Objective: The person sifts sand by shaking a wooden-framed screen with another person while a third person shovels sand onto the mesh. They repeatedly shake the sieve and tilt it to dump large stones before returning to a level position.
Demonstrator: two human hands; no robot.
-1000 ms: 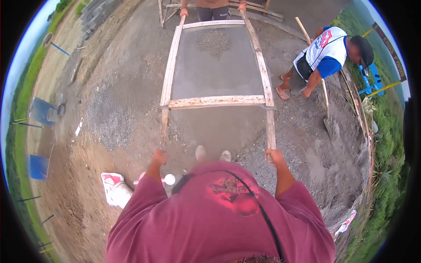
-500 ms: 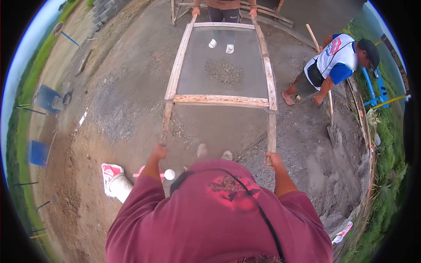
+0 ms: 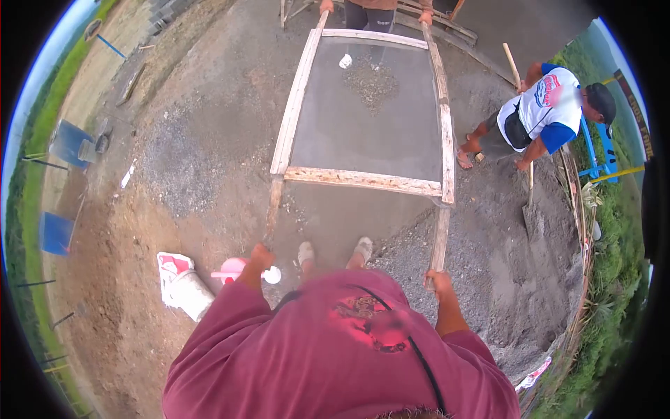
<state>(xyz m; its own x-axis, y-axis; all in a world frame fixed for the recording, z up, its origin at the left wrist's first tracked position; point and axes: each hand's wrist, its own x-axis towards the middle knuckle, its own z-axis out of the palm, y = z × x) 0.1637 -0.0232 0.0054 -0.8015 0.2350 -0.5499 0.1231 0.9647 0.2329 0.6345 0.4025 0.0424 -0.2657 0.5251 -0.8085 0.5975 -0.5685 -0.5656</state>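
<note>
A wooden-framed sieve screen (image 3: 363,180) hangs above the ground in front of me, its long side rails reaching toward me as handles. My left hand (image 3: 261,258) is wrapped round the end of the left handle, and my right hand (image 3: 439,281) grips the end of the right one. On the mesh (image 3: 356,140) lies a patch of gravel (image 3: 372,85), toward the far end. A person (image 3: 370,17) opposite holds the two far handles. Fine sandy material (image 3: 349,209) covers the ground under and in front of the screen.
At the right, a co-worker (image 3: 544,108) bends with a shovel (image 3: 530,213) beside a dark sand heap (image 3: 502,251). A white bucket (image 3: 192,293) and a pink dipper (image 3: 232,267) lie at my left. Farther left stand blue containers (image 3: 56,232).
The screen has shifted toward me and slightly right in view, with both my hands still on it. The gravel now lies nearer the far end. The co-worker's shovel stays in the sand.
</note>
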